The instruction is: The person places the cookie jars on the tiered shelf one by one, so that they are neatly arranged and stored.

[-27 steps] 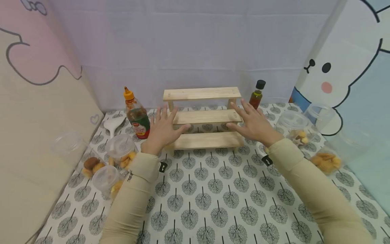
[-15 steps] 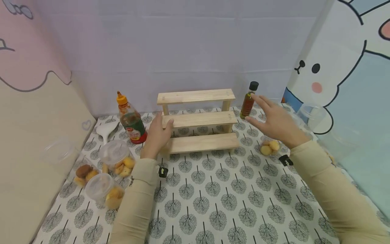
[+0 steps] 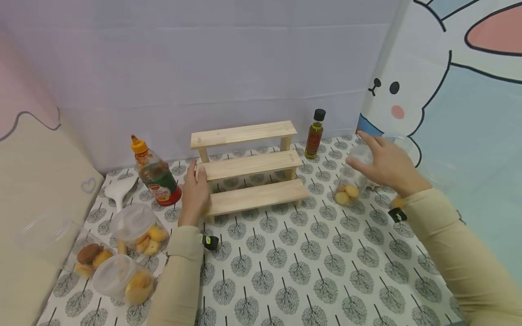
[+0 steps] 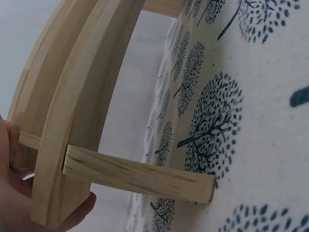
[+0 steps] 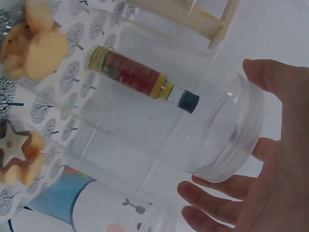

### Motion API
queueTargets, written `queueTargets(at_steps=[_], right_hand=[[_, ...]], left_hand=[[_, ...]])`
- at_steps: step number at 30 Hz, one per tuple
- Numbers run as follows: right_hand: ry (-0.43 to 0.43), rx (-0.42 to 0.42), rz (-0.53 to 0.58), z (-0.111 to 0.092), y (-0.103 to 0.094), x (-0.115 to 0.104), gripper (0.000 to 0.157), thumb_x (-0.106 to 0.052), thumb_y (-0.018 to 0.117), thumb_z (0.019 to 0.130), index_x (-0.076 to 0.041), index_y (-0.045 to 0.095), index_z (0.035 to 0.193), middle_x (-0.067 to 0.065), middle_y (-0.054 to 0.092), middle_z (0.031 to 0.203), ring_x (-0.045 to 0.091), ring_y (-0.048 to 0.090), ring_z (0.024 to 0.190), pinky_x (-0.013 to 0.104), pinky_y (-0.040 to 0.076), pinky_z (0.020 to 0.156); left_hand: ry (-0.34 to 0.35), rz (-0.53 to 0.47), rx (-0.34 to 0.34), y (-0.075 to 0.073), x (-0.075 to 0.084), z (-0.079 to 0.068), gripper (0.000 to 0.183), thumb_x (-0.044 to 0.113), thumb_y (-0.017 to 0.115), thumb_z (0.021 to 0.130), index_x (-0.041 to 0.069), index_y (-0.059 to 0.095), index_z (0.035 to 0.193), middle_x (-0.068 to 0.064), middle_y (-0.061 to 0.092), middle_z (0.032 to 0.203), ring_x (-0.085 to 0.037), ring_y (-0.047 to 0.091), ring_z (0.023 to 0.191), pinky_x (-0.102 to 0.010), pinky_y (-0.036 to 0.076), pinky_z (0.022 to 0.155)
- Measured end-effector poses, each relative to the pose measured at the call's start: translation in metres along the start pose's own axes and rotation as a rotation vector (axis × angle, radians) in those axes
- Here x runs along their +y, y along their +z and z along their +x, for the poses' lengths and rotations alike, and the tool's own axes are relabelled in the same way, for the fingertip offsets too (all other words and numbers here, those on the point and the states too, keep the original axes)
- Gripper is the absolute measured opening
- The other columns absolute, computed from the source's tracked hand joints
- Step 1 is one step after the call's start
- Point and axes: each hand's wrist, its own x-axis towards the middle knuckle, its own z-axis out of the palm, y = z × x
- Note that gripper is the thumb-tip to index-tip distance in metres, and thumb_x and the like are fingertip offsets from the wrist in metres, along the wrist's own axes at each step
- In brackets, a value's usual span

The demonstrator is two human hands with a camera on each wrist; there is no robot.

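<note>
1. Right hand [image 3: 387, 166]: fingers spread wide round the lid [image 5: 229, 130] of a clear jar [image 3: 351, 177], contact unclear
2. That jar seems light, stiff, slick; best gripped by the lid
3. Left of this hand, a bottle [image 3: 314, 139]
4. Farther left, left hand [image 3: 195, 194] gripping a rack [image 3: 249, 165]

A sauce bottle [image 3: 161, 182] with an orange cap is on the left of the tree-print cloth [image 3: 261, 296], near a white spoon [image 3: 118, 189]. Closer in are three clear jars [image 3: 129, 224] of biscuits [image 3: 152, 240]. A slim oil bottle [image 3: 314, 136] — black-capped — is towards the back, before a pale sheet [image 3: 204, 68]. A cartoon rabbit [image 3: 403, 97] covers the right wall; a small heart [image 3: 88, 185] marks the left.
</note>
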Motion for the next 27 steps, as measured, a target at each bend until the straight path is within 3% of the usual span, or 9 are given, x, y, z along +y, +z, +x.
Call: queueTargets(at_steps=[6, 12, 18, 27], right_hand=[[0.041, -0.066, 0.045, -0.003, 0.006, 0.008, 0.091, -0.072, 0.048, 0.092, -0.025, 0.014, 0.162, 0.037, 0.039, 0.139, 0.052, 0.052, 0.109, 0.067, 0.045, 0.082], [0.074, -0.127, 0.074, -0.003, 0.012, 0.010, 0.091, -0.075, 0.044, 0.091, -0.027, 0.012, 0.162, 0.039, 0.029, 0.147, 0.055, 0.051, 0.112, 0.071, 0.044, 0.082], [0.078, -0.119, 0.076, -0.006, 0.015, 0.014, 0.089, -0.074, 0.044, 0.092, -0.027, 0.015, 0.162, 0.039, 0.028, 0.146, 0.053, 0.053, 0.107, 0.068, 0.047, 0.076], [0.060, -0.102, 0.065, 0.000, 0.017, 0.015, 0.087, -0.072, 0.045, 0.093, -0.026, 0.017, 0.161, 0.040, 0.029, 0.145, 0.055, 0.054, 0.105, 0.070, 0.047, 0.074]], left_hand=[[0.000, -0.017, 0.000, -0.001, -0.005, -0.005, 0.064, 0.065, 0.026, 0.101, 0.042, 0.013, 0.159, -0.008, 0.027, 0.163, -0.036, 0.028, 0.147, -0.058, 0.021, 0.119], [0.018, -0.016, 0.015, 0.002, -0.008, -0.004, 0.061, 0.063, 0.026, 0.102, 0.042, 0.016, 0.159, -0.004, 0.028, 0.163, -0.035, 0.027, 0.147, -0.058, 0.022, 0.119], [0.038, -0.017, 0.034, 0.008, -0.006, -0.002, 0.058, 0.059, 0.029, 0.103, 0.039, 0.026, 0.157, -0.002, 0.032, 0.161, -0.032, 0.029, 0.147, -0.054, 0.025, 0.119], [0.033, -0.033, 0.051, 0.008, -0.005, 0.000, 0.058, 0.059, 0.029, 0.103, 0.038, 0.025, 0.158, -0.002, 0.031, 0.162, -0.030, 0.028, 0.148, -0.052, 0.022, 0.120]])
